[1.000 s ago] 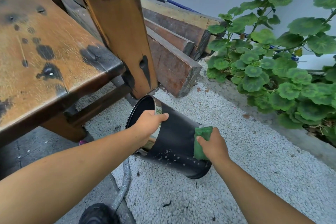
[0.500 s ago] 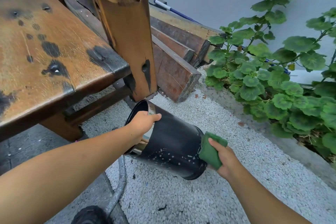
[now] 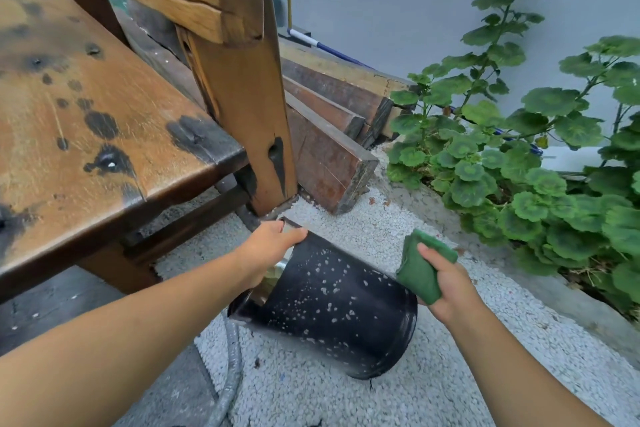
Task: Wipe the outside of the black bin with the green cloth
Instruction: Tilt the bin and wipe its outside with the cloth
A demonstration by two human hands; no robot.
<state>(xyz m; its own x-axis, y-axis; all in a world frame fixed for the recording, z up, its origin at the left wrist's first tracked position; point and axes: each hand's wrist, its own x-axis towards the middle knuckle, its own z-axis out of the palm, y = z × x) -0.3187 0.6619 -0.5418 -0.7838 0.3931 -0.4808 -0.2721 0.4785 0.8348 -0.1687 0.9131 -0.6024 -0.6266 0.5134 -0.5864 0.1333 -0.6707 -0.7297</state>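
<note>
The black bin point(image 3: 332, 308) is tilted on its side above the white gravel, its open mouth towards the wooden bench and its base towards me. White specks dot its outer wall. My left hand point(image 3: 268, 248) grips the bin's rim, fingers curled over the edge. My right hand point(image 3: 446, 282) holds the folded green cloth point(image 3: 420, 269) at the bin's upper right, by the base end; the cloth's lower edge sits at the bin's wall.
A stained wooden bench point(image 3: 104, 121) and its thick leg point(image 3: 249, 114) stand close at the left. Stacked timber beams point(image 3: 329, 121) lie behind. A leafy green plant point(image 3: 519, 166) fills the right side beside a concrete kerb. A grey hose point(image 3: 232, 367) runs under the bin.
The bin has been turned so more speckled side faces up. My right hand with the cloth has slid off the wall towards the base end and upwards.
</note>
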